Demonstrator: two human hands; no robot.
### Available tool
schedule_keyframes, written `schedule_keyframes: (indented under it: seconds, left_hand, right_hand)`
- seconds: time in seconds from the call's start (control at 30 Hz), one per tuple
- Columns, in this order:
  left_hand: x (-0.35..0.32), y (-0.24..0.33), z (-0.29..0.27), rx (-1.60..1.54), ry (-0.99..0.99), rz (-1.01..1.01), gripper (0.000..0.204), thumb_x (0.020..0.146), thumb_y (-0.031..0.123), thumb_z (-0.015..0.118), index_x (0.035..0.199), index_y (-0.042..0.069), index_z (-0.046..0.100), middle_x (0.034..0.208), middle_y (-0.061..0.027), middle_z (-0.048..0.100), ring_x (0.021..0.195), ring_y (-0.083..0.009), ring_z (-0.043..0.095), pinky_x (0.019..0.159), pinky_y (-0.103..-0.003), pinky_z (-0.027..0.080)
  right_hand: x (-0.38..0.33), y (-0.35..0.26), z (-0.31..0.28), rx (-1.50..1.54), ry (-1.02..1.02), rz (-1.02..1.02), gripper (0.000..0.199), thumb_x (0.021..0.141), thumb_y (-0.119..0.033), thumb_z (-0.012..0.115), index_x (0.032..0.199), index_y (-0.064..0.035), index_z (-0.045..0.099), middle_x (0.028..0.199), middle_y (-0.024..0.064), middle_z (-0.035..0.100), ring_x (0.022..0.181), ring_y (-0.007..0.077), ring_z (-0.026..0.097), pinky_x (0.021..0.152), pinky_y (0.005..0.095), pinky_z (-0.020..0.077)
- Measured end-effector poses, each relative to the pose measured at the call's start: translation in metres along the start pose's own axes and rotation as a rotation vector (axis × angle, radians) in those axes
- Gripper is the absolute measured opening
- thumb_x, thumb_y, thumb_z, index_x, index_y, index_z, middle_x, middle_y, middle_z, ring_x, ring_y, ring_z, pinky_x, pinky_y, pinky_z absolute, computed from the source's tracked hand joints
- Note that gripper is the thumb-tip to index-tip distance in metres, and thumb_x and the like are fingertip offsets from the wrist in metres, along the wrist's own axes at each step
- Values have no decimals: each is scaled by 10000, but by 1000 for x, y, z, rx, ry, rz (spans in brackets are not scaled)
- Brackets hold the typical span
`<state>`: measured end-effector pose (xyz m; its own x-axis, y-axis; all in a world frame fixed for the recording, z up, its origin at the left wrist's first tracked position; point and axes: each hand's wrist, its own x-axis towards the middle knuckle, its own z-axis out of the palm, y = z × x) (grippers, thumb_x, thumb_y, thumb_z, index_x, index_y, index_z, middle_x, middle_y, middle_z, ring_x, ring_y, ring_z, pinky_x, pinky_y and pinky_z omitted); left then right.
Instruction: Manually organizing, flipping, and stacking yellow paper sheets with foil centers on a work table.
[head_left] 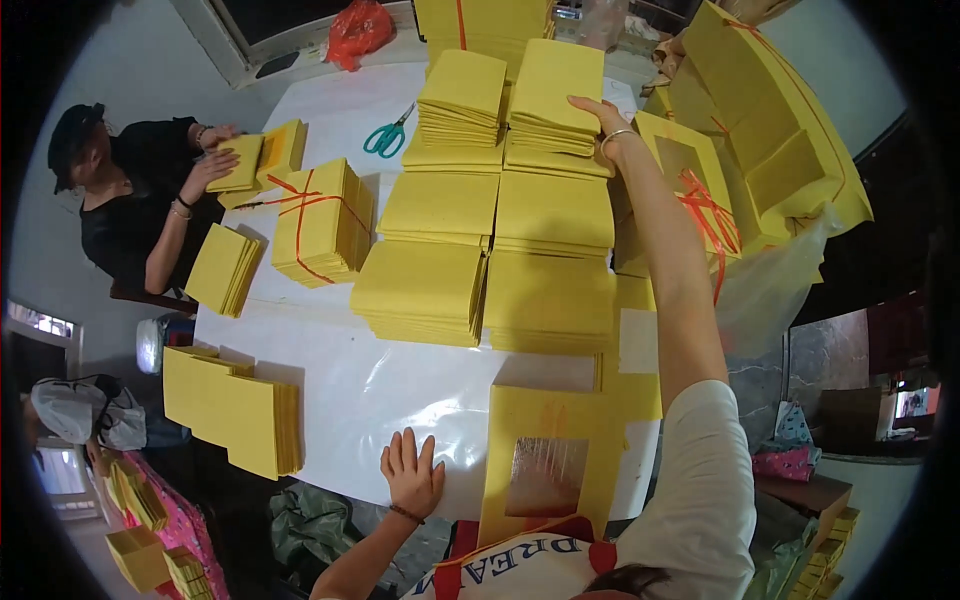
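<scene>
My left hand (pixel 412 474) lies flat on the white tabletop (pixel 350 390) near its front edge, fingers spread, holding nothing. Far to the right, my stretched right hand (pixel 607 120) grips the right edge of a stack of yellow folded paper sheets (pixel 558 85); part of its fingers is hidden. That stack rests on top of other yellow stacks. Beside it sits another raised stack (pixel 463 90). Toward me run two columns of stacks, ending in a left front stack (pixel 420 290) and a right front stack (pixel 550 300). A yellow piece with a clear window (pixel 548 475) lies right of my left hand.
A bundle tied with red string (pixel 322 220) and teal-handled scissors (pixel 388 135) lie left of the columns. More yellow stacks (pixel 262 425) sit at the left edge. A co-worker (pixel 140 190) handles yellow paper there. Large yellow cartons (pixel 790 150) and a clear plastic bag (pixel 780 290) border the right.
</scene>
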<state>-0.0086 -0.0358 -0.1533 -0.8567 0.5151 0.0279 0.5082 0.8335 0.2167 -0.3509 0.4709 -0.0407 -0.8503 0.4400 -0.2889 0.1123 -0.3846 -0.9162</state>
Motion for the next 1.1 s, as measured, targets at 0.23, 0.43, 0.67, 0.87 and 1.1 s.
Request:
schedule_keyframes:
  seconds: [0.23,0.43,0.67,0.87,1.1]
  left_hand:
    - [2,-1,-1,-29,-4,0,492,749,190,570,1209,49,470,1329,-252,327,1237,-421,282,989,-549,196]
    - [-4,-3,2,-4,-20,-2,499,765,205,566,1233,69,455,1327,-259,334,1231,-425,292,988,-549,193]
    - [-5,-3,3,-15,-18,-5,512,780,212,565,1257,75,440,1330,-265,337,1229,-432,296,983,-550,192]
    - [1,-2,3,-16,-19,-3,496,778,208,563,1243,74,454,1328,-264,339,1225,-432,303,989,-545,190]
    - [2,-2,-1,9,-7,-2,500,777,213,564,1244,72,456,1329,-258,340,1236,-422,292,994,-535,192]
  right_hand:
    - [-16,15,10,76,-111,140,493,637,-226,799,1051,-78,577,989,83,614,844,167,612,616,256,493]
    - [-22,5,12,144,-95,151,498,640,-224,803,1051,-66,571,1008,92,612,858,183,618,658,264,503]
    - [-2,23,10,207,-160,197,463,713,-194,743,1095,-28,542,1073,125,586,932,239,603,779,365,522]
    - [-1,17,18,133,-192,185,495,692,-230,768,1089,-31,549,1060,122,594,939,233,603,791,341,519]
    - [1,19,25,340,-32,-3,479,746,-396,695,1097,-95,572,1097,81,595,963,230,589,810,362,491]
